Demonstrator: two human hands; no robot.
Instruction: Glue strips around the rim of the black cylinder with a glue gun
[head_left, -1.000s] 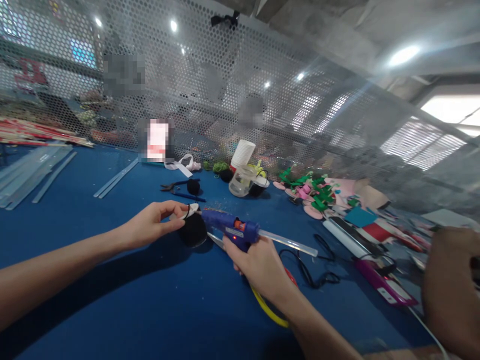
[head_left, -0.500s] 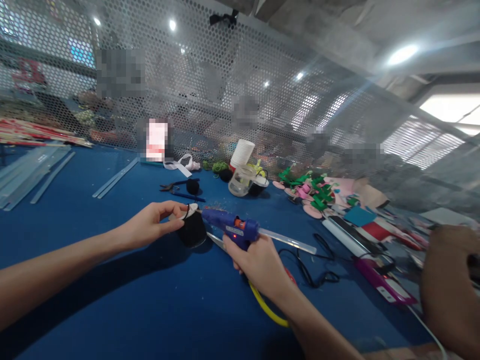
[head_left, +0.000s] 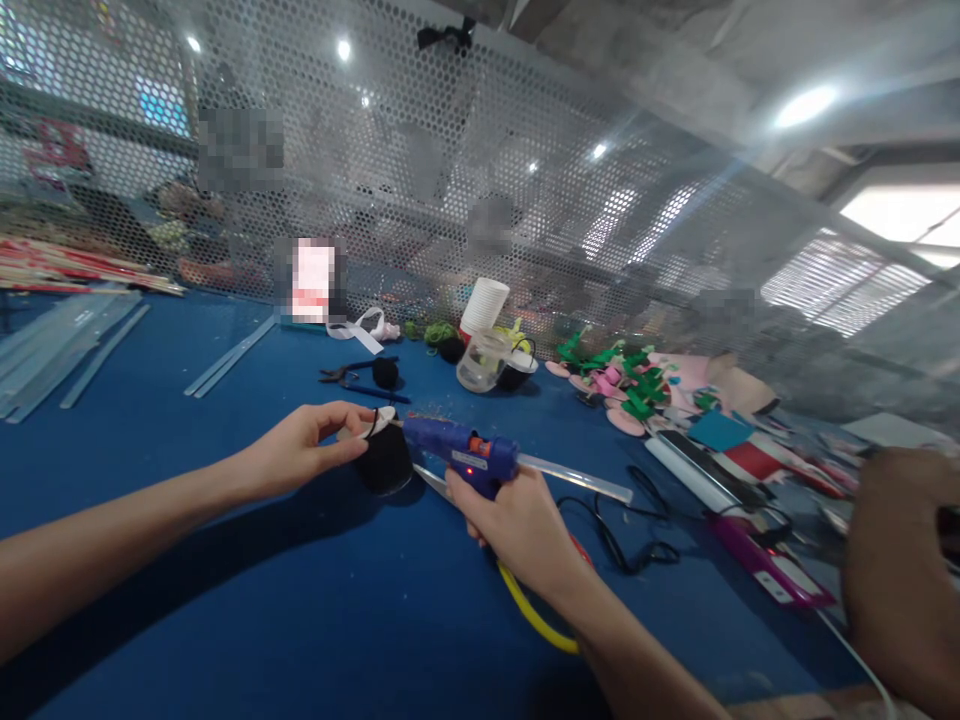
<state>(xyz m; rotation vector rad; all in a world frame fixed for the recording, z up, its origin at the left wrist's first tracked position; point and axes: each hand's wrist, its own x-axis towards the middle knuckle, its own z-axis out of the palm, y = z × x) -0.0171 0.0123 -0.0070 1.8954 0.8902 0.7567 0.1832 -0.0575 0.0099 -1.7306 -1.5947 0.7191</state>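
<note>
My left hand [head_left: 322, 435] is closed, its thumb and fingers pinching the white top edge of a small black bucket [head_left: 384, 468], beside a thin black loop. My right hand [head_left: 521, 525] is wrapped round a blue glue gun [head_left: 450, 443] with a red light lit. Its nozzle points left at the bucket's rim, touching or very near it. From the gun's back sticks a clear glue stick [head_left: 581, 480]. Beneath my right hand lie scissors, with a silver blade [head_left: 433, 481] and a yellow handle [head_left: 534, 612] showing.
Pliers [head_left: 349, 377] and a black ball [head_left: 385, 373] lie behind the bucket. Farther back stand a clear cup [head_left: 480, 365] and another black-and-white bucket [head_left: 516, 372]. Clear strips [head_left: 60, 345] lie left. A black cable [head_left: 619, 550] and purple power strip [head_left: 772, 575] are right, near another person's arm [head_left: 892, 580].
</note>
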